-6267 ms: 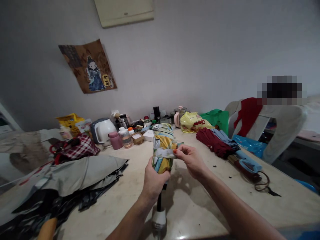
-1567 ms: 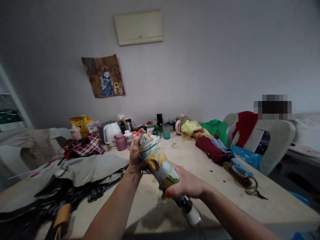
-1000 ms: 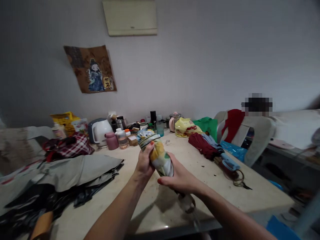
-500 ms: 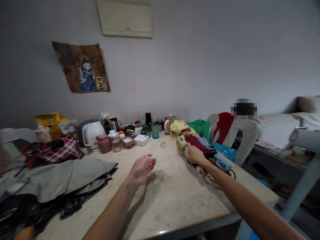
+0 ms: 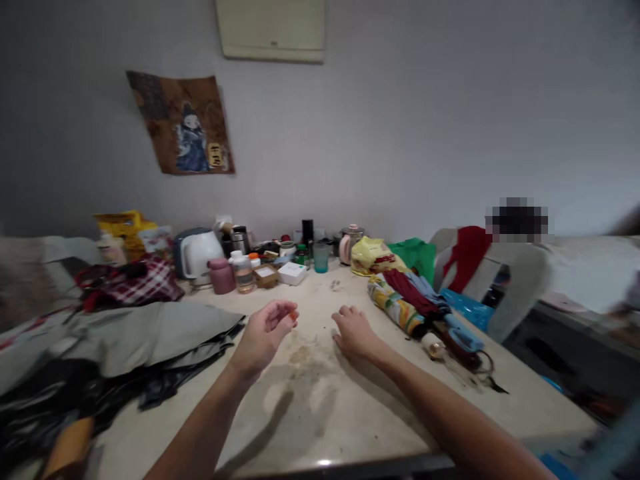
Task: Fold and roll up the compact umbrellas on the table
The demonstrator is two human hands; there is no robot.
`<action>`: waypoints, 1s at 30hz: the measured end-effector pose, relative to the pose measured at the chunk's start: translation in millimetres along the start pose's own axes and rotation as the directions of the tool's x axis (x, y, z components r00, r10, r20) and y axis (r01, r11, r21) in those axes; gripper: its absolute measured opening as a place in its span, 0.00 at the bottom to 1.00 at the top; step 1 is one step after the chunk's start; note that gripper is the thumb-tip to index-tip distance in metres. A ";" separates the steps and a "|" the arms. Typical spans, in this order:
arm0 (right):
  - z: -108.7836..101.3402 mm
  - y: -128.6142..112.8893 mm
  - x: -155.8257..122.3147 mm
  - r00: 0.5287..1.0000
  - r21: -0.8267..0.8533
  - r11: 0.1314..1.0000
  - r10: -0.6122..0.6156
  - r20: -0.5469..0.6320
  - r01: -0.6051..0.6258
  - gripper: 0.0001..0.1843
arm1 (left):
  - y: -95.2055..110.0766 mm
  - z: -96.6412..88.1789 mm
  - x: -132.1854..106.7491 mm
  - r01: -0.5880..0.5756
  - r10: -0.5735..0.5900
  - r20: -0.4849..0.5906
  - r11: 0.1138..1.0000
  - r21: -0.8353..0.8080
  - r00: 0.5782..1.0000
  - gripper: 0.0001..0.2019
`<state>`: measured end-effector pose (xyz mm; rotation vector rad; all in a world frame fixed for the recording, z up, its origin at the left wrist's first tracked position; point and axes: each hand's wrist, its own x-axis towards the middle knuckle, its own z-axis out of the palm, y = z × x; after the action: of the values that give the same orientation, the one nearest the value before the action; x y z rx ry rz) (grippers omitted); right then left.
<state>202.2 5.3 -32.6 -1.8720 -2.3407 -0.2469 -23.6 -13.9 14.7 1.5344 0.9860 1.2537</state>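
Note:
My left hand (image 5: 265,335) hovers above the table, fingers loosely curled and the thumb apart from most of them; no held thing shows. Low over the tabletop, my right hand (image 5: 353,331) has its fingers spread and holds nothing. To its right, folded umbrellas lie side by side: a yellow floral umbrella (image 5: 393,303) nearest the hand, a dark red umbrella (image 5: 415,293), and a light blue umbrella (image 5: 433,288) farthest right. On the left lies a loose grey and black umbrella (image 5: 170,333), with a wooden handle (image 5: 70,448) at the near edge.
Along the wall stand a white kettle (image 5: 200,255), a pink jar (image 5: 221,275), a white box (image 5: 292,273), a blue-green cup (image 5: 321,257) and a yellow plastic bag (image 5: 369,255). A plaid bag (image 5: 143,281) is at left. A person (image 5: 517,220) sits beyond the chair (image 5: 525,283).
My right hand has let go of the yellow floral umbrella and moved left, away from it. My left hand has shifted left in view and turned. The view has swung slightly left.

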 end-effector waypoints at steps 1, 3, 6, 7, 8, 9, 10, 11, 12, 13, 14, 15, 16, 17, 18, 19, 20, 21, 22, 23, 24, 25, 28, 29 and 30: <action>3.4 -3.6 2.1 1.000 0.028 0.999 -0.030 0.007 0.030 0.17 | -2.0 -14.6 -4.4 -0.053 0.056 -0.020 0.991 0.123 0.998 0.17; 10.7 -3.7 6.3 0.999 0.114 0.992 -0.047 0.023 0.044 0.18 | -10.6 -52.3 -14.8 -0.082 0.136 -0.101 0.907 0.413 0.986 0.17; 23.7 6.0 12.6 0.998 0.197 0.979 -0.053 -0.036 0.059 0.20 | -28.8 -119.9 -40.2 0.094 0.203 -0.255 0.581 0.808 0.945 0.17; 28.0 9.7 13.7 0.997 0.221 0.973 -0.047 -0.057 0.059 0.21 | -35.0 -140.5 -51.5 0.188 0.220 -0.303 0.425 0.885 0.927 0.17; 32.0 13.0 13.8 0.997 0.244 0.968 -0.044 -0.068 0.059 0.21 | -41.0 -158.4 -63.4 0.293 0.235 -0.356 0.263 0.919 0.905 0.18; 35.4 15.6 13.1 0.996 0.267 0.962 -0.042 -0.080 0.062 0.22 | -46.5 -172.9 -75.0 0.377 0.216 -0.395 0.119 0.918 0.893 0.19; 38.2 17.7 11.7 0.995 0.289 0.955 -0.040 -0.095 0.066 0.22 | -51.3 -184.0 -85.7 0.439 0.188 -0.433 0.010 0.898 0.882 0.19; 40.1 19.2 10.0 0.993 0.310 0.948 -0.039 -0.111 0.073 0.22 | -55.3 -191.8 -94.7 0.483 0.162 -0.468 -0.067 0.873 0.869 0.20; 41.4 20.2 8.3 0.991 0.330 0.941 -0.038 -0.128 0.079 0.22 | -58.1 -197.1 -101.5 0.513 0.132 -0.499 -0.108 0.851 0.856 0.20; 41.9 20.8 6.8 0.989 0.348 0.934 -0.032 -0.141 0.080 0.21 | -59.8 -200.4 -106.1 0.532 0.105 -0.523 -0.115 0.839 0.846 0.20; 41.8 21.2 5.7 0.989 0.365 0.928 -0.022 -0.145 0.074 0.21 | -60.3 -202.5 -108.4 0.544 0.078 -0.539 -0.099 0.833 0.839 0.19; 41.3 21.6 5.0 0.990 0.382 0.922 -0.010 -0.142 0.064 0.21 | -59.9 -204.0 -108.5 0.555 0.052 -0.552 -0.068 0.829 0.832 0.19; 40.5 21.9 4.6 0.991 0.401 0.915 0.002 -0.134 0.052 0.21 | -58.9 -205.2 -106.9 0.564 0.025 -0.564 -0.030 0.825 0.826 0.18; 39.6 22.1 4.5 0.992 0.420 0.907 0.016 -0.126 0.039 0.21 | -57.6 -206.4 -104.1 0.573 -0.001 -0.573 0.018 0.819 0.819 0.16; 38.7 22.3 4.6 0.992 0.437 0.899 0.028 -0.121 0.027 0.21 | -56.2 -207.5 -100.6 0.583 -0.026 -0.583 0.086 0.808 0.812 0.14; 38.0 22.3 4.7 0.992 0.454 0.891 0.036 -0.117 0.021 0.20 | -55.2 -208.3 -97.1 0.595 -0.041 -0.599 0.179 0.783 0.800 0.12; 37.6 22.2 4.8 0.992 0.470 0.882 0.039 -0.119 0.022 0.20 | -54.6 -208.6 -94.2 0.604 -0.048 -0.621 0.302 0.737 0.782 0.12; 37.6 21.8 4.8 0.992 0.485 0.874 0.039 -0.122 0.025 0.19 | -54.2 -208.1 -92.4 0.597 -0.048 -0.648 0.442 0.669 0.760 0.12; 38.0 21.3 4.8 0.992 0.499 0.866 0.035 -0.124 0.032 0.19 | -54.0 -206.7 -91.9 0.570 -0.034 -0.677 0.572 0.590 0.735 0.12; 38.7 20.6 4.8 0.991 0.512 0.858 0.029 -0.130 0.042 0.19 | -53.6 -204.2 -92.7 0.527 -0.008 -0.706 0.671 0.521 0.708 0.12; 39.7 19.8 4.8 0.990 0.524 0.850 0.020 -0.140 0.057 0.19 | -52.5 -200.6 -94.6 0.481 0.035 -0.733 0.734 0.480 0.679 0.12; 40.8 19.1 4.9 0.988 0.535 0.842 0.014 -0.153 0.070 0.19 | -50.3 -196.0 -97.3 0.433 0.091 -0.748 0.767 0.474 0.657 0.11; 43.5 16.9 6.2 0.978 0.563 0.819 0.006 -0.208 0.115 0.19 | -33.6 -176.0 -104.1 0.261 0.304 -0.713 0.783 0.565 0.631 0.11; 43.7 16.0 6.8 0.973 0.576 0.808 0.014 -0.229 0.124 0.19 | -24.3 -167.1 -104.3 0.188 0.370 -0.688 0.784 0.592 0.624 0.11; 43.2 14.8 7.3 0.969 0.596 0.792 0.026 -0.244 0.129 0.19 | -13.5 -157.1 -102.9 0.112 0.424 -0.663 0.786 0.607 0.616 0.12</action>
<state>214.9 24.6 -72.7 -1.3714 -1.9766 0.2478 -196.3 -83.7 -12.6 1.5507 2.0193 1.9558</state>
